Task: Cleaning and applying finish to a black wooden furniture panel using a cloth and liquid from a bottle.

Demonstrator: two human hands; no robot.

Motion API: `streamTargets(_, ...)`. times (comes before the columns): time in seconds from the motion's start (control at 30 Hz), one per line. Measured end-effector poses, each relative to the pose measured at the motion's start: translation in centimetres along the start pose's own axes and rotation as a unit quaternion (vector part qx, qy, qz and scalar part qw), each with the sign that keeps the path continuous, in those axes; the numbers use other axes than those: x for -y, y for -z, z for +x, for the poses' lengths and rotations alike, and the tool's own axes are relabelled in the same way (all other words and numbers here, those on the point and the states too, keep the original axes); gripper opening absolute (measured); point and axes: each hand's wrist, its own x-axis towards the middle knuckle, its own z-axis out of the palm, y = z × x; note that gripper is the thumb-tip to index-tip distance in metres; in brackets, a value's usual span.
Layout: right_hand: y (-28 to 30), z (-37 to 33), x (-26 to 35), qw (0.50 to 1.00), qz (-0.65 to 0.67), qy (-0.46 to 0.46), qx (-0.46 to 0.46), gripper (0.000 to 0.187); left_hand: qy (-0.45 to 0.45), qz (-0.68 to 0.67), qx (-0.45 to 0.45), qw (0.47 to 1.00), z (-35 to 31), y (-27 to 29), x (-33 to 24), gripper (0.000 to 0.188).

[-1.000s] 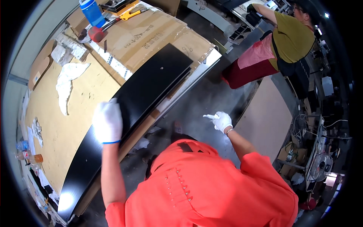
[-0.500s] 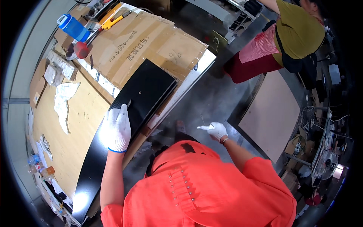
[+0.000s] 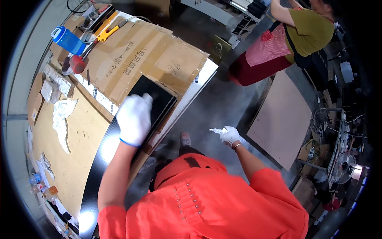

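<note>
A long black board [image 3: 104, 159] with a glossy face lies along the workbench's right side, its far end resting on flattened cardboard. My left hand [image 3: 134, 118], in a white knitted glove with a blue cuff edge, is over the board's far part. Its fingers are curled and slightly blurred; what they hold, if anything, is hidden. Off the bench to the right, my right hand [image 3: 230, 136] hangs above the floor, also gloved in white. Its fingers are closed, and a thin white piece sticks out to the left, too small to name.
A brown cardboard sheet [image 3: 119, 59] covers the bench's far end, with a blue bottle [image 3: 68, 40] and a yellow-handled tool [image 3: 109, 33] beside it. A white rag [image 3: 62, 119] lies left. A large flat panel [image 3: 283, 119] is at right. Another person [image 3: 306, 34] stands far right.
My left hand has risen off the board's surface and moved slightly farther away, its fingers now curled. My right hand stays nearly in place. The view has shifted a little.
</note>
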Motion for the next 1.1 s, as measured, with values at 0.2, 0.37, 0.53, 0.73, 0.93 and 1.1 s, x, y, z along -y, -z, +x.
streamTargets(0.2, 0.4, -0.3, 2.4, 0.995, 0.098, -0.015, -0.013, 0.014, 0.037, -0.006, -0.03, 0.999, 3.5, -1.4, 3.5, 0.008)
streamTargets(0.37, 0.8, -0.2, 1.7, 0.994, 0.103, -0.039, -0.013, 0.017, -0.029, -0.022, 0.005, 0.999, 2.5, -1.6, 1.3, 0.01)
streamTargets(0.53, 2.7, 3.2, 3.0, 0.976, 0.182, 0.058, -0.1, 0.004, -0.015, -0.005, -0.005, 1.0, 2.1, -1.1, 0.6, 0.007)
streamTargets(0.73, 13.2, 3.1, 15.9, 0.878, 0.42, 0.15, -0.171, 0.009, 0.071, 0.018, 0.084, 0.994, -0.3, 0.8, -1.5, 0.01)
streamTargets(0.93, 17.2, -0.3, 27.3, 0.798, 0.351, 0.432, -0.231, 0.018, 0.176, -0.156, -0.109, 0.966, -4.2, 3.9, -3.6, 0.005)
streamTargets(1.1, 13.5, -2.5, 34.5, 0.779, 0.372, 0.501, -0.065, 0.017, 0.183, -0.049, -0.038, 0.981, -6.9, 4.4, -4.3, 0.009)
